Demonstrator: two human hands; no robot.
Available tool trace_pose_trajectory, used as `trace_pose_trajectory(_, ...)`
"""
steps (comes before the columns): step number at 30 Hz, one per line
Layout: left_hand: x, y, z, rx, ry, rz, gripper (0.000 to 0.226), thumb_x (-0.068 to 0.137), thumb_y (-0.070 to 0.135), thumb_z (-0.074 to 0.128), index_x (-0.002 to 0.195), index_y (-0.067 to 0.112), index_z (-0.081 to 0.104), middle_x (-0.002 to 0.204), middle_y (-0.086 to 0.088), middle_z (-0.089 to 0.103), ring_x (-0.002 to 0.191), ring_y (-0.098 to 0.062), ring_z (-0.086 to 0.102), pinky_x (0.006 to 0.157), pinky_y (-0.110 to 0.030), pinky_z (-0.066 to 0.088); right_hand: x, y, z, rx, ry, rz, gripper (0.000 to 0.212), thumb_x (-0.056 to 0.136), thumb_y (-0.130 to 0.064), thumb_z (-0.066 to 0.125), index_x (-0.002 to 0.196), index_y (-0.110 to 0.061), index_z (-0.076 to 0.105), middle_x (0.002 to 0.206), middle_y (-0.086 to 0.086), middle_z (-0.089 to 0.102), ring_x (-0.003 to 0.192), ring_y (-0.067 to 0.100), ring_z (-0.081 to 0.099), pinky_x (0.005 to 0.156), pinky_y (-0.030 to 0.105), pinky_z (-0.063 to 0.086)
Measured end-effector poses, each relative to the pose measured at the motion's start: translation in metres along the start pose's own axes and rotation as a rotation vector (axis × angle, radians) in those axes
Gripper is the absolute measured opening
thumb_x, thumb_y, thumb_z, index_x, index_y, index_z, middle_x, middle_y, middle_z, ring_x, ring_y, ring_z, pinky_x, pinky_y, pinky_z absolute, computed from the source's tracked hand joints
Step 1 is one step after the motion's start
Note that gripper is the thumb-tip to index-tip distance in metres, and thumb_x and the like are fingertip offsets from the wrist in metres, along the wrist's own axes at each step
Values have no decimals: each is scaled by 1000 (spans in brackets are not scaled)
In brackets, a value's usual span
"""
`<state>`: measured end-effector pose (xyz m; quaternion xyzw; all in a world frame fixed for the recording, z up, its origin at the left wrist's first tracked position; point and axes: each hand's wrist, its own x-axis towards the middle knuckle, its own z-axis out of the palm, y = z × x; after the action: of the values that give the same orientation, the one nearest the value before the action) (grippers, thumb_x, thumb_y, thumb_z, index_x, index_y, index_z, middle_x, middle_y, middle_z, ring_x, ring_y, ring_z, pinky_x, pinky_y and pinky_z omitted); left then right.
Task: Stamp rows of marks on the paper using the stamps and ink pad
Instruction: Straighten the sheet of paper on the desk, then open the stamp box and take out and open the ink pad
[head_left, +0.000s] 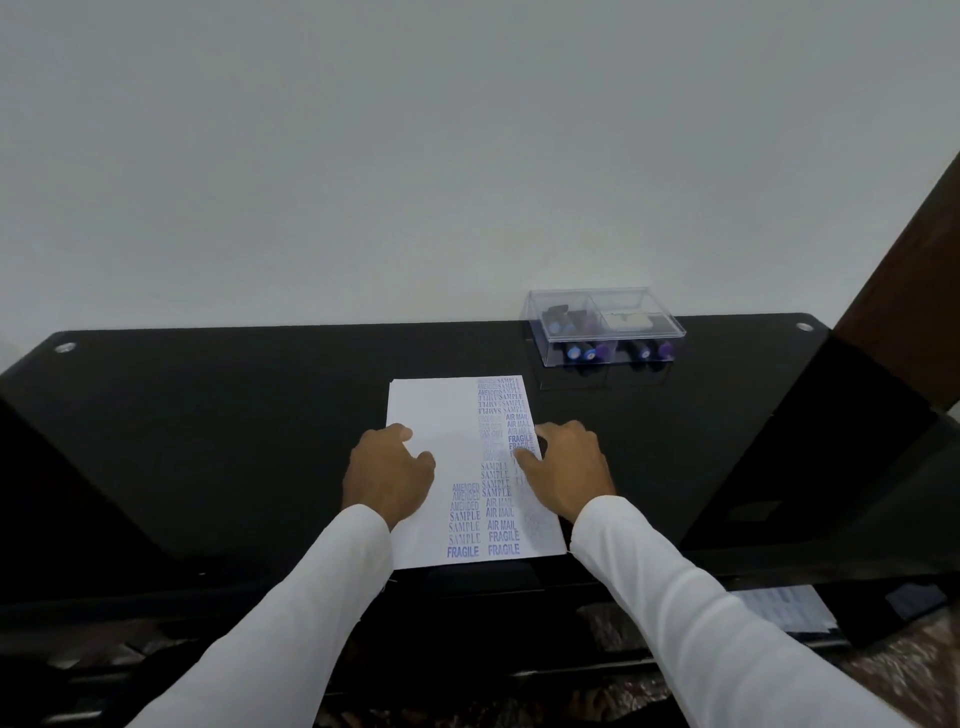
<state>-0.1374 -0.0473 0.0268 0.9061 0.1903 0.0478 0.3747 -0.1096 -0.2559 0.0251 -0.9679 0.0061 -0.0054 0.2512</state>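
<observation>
1. Paper (441, 415) flat on black table (208, 415), mid-front; blue stamped rows down its R side.
2. L hand (387, 475) rests on paper's L edge, fingers loose.
3. R hand (569, 470) at R edge, gripping a small dark stamp (542, 444).
4. Clear box (602, 327) w/ stamps behind-right, apart from paper.

Plain pale grey wall (415, 156) filling the far half of the scene, glossy black glass table (208, 415) against it, dark brown wooden panel (914, 270) at far right, mottled brown floor (883, 675) near right

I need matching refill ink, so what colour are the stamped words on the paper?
Blue to violet-blue, on the white paper; the head view shows it best, boldest in the FRAGILE marks.
</observation>
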Motion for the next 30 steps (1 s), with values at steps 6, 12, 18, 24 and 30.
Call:
trace_pose_trajectory(6, 8, 43, 5, -7, 15, 112, 49, 93, 32, 66, 138, 15, 57, 139, -5, 57, 118, -24, 59, 83, -25, 42, 24, 11, -37, -1, 9, 56, 63, 93, -57, 56, 144, -21, 48, 148, 9, 43, 136, 28, 41, 109, 47, 41)
trace_pose_trajectory(12, 31, 87, 28, 19, -23, 205, 49, 94, 42, 65, 137, 19, 55, 140, -2, 58, 123, -26, 57, 101, -35, 46, 55, 39, -68, 57, 101, 72, 70, 89, -65, 55, 143, -21, 50, 145, 10, 47, 134, 29, 42, 110, 47, 39)
trace_pose_trajectory(18, 67, 132, 62, -17, -115, 239, 61, 92, 47, 68, 144, 22, 49, 149, -5, 49, 132, -31, 51, 104, -44, 47, 100, 74, -93, 84, 141, 109, 69, 87, -68, 55, 137, -21, 52, 143, 9, 48, 134, 30, 41, 109, 49, 39)
trace_pose_trajectory(24, 106, 169, 102, -75, -143, 291, 74, 91, 53, 66, 152, 19, 40, 151, -10, 44, 138, -30, 43, 109, -40, 40, 157, 110, -100, 93, 170, 118, 65, 82, -75, 51, 124, -26, 59, 132, 7, 54, 124, 30, 47, 102, 48, 45)
trace_pose_trajectory(30, 148, 188, 135, -191, -164, 305, 66, 94, 59, 57, 146, 21, 45, 141, -8, 51, 132, -28, 45, 108, -38, 41, 200, 130, -100, 71, 179, 132, 76, 85, -74, 49, 146, -31, 40, 153, 8, 32, 140, 31, 27, 110, 53, 37)
